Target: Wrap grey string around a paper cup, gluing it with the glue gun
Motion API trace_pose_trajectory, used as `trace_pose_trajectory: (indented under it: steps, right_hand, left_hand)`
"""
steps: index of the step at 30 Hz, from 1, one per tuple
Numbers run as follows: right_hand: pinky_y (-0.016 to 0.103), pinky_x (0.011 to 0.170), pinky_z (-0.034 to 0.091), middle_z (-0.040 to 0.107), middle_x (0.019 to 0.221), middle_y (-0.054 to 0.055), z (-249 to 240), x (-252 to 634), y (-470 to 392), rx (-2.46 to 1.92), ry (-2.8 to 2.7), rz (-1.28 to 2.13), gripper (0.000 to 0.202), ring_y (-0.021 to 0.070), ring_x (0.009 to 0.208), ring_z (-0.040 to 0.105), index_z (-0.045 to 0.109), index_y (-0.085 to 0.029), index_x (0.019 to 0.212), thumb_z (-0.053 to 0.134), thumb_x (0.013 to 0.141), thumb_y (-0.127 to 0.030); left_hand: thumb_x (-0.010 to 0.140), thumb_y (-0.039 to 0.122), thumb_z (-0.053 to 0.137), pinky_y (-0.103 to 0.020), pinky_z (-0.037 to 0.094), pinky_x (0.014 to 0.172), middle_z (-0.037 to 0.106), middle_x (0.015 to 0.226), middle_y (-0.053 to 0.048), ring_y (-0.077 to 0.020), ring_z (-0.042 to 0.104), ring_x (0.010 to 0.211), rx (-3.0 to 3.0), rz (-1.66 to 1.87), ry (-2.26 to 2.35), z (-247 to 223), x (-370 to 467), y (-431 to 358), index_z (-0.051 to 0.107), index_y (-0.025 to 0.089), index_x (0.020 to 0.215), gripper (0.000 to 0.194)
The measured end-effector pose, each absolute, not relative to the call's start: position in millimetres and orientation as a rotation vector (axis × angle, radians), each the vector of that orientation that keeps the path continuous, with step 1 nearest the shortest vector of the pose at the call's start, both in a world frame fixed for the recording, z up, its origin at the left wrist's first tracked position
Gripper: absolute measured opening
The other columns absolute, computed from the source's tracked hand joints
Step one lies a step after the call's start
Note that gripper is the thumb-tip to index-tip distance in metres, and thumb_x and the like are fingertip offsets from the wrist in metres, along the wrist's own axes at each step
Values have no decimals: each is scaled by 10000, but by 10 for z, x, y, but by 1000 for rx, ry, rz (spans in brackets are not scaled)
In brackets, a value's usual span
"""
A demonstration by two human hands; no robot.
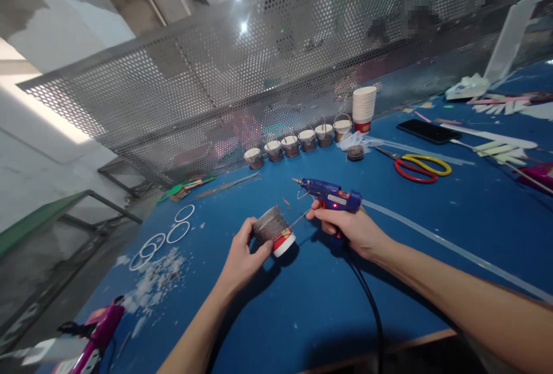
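Observation:
My left hand (247, 253) grips a paper cup (284, 242) tilted on its side above the blue table. Grey-brown cord (270, 225) is wound round much of the cup, leaving a red and white band bare at one end. A blue glue gun (330, 194) is held in my right hand (345, 224), its nozzle pointing left and a small red light showing on its body. From the wound cup a strand of cord runs to the fingers of my right hand. A long clear glue stick (415, 225) extends from the gun's back.
Several cord-wrapped cups (307, 140) line the perforated metal screen (207, 91), beside stacked paper cups (363, 106). Scissors (417, 167), a ball of cord (355, 153) and a phone (428, 131) lie right. White rings (178, 232) and a magenta tool (101, 328) are left.

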State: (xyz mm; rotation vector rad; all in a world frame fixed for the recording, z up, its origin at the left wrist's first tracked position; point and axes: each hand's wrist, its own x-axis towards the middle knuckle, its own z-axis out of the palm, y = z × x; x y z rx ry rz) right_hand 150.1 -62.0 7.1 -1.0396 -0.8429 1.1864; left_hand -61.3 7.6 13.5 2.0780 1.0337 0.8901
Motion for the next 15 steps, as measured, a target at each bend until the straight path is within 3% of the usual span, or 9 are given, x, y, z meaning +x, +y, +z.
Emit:
trace_pose_trajectory:
  steps: [15]
  right_hand:
    - [238,447,257,711,838,34,83,1499,-645,-957,-754,1238,136,45,440,360,607,-186,766,640,654,-258]
  left_hand:
    - [707,263,568,-265,383,628,486,728,18,-140,455,672,2166,809,1049,104,-601,58,497,198,754,107]
